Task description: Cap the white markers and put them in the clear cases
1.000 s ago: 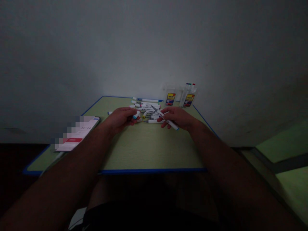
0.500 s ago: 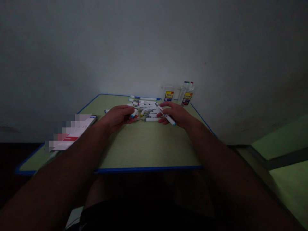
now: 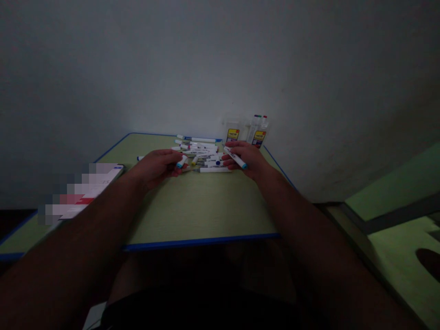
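Plain gray wall (image 3: 220, 59) stands behind our green table (image 3: 206, 206). Over the table, our right hand (image 3: 252, 158) pinches a white pen (image 3: 235, 158) with a blue end between thumb and fingers. Our left hand (image 3: 156, 166) pinches a short white cap (image 3: 182, 161), also with a blue end. The two are apart, so we'd say they are not joined yet. We can't tell if the pen's far tip is bare. Between our hands lies a messy pile of pens (image 3: 215, 170). Some show bare gray ends. Behind our right hand stand a clear box (image 3: 233, 133) and a second box (image 3: 259, 136). The second box has a few pens upright in it, but lots lie loose. On our left lies a phone (image 3: 99, 188), partly blurred.
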Available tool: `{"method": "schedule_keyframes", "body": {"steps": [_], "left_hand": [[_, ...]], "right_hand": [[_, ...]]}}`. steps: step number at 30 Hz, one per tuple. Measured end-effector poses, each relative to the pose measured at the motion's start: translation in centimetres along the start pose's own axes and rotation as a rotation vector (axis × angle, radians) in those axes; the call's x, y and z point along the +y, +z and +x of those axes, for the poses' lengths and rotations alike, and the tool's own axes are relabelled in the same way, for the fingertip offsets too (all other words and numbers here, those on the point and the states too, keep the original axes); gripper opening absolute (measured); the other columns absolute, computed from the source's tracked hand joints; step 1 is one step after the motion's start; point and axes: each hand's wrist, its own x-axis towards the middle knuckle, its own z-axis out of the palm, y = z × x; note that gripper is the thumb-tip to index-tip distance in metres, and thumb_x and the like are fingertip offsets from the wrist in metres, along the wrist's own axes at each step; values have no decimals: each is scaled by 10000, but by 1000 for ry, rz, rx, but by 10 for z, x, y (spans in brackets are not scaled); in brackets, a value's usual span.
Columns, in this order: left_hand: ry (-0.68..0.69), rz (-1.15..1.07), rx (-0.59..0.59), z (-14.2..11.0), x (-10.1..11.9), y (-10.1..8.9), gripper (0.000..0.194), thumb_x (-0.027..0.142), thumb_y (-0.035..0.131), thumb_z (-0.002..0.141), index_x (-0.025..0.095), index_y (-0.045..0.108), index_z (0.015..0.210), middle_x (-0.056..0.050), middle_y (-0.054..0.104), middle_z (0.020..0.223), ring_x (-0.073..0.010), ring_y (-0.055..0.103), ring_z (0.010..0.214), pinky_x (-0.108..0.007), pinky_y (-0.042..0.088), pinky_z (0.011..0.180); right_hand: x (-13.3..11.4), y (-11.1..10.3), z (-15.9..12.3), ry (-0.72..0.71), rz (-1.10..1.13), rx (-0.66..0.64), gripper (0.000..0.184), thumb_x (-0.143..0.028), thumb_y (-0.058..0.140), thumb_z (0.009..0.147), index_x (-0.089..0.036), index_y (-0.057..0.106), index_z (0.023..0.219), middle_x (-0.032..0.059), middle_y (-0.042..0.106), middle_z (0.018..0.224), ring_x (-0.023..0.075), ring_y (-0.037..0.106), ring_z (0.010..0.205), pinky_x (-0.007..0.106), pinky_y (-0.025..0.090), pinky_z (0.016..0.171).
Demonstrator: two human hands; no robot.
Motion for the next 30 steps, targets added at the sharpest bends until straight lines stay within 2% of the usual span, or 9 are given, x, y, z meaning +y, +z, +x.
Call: {"method": "schedule_keyframes", "body": {"steps": [8,16,30], "left_hand": [[-9,25,36,-3,2,1,63,109,645,827,104,708,828,-99,714,724,-106,572,503,-214,465,475],[17,15,-10,0,-2,-1,44,130,679,795,95,701,809,-113,705,731,-120,583,525,-227,462,477],[6,20,-3,0,-1,0,82,125,643,833,118,703,778,-95,706,717,-107,570,507,-221,467,485]], "right_hand": [[1,-1,1,-12,-13,-21,328,-59,463,940,-147,555,1242,57,717,740,145,686,543,216,546,448],[2,-1,0,-17,-14,-27,357,-56,464,937,-139,561,1270,69,720,739,147,676,532,225,542,450],[4,-2,2,-22,-25,-50,339,-68,484,937,-147,562,1256,75,733,757,154,681,538,235,552,452]]}}
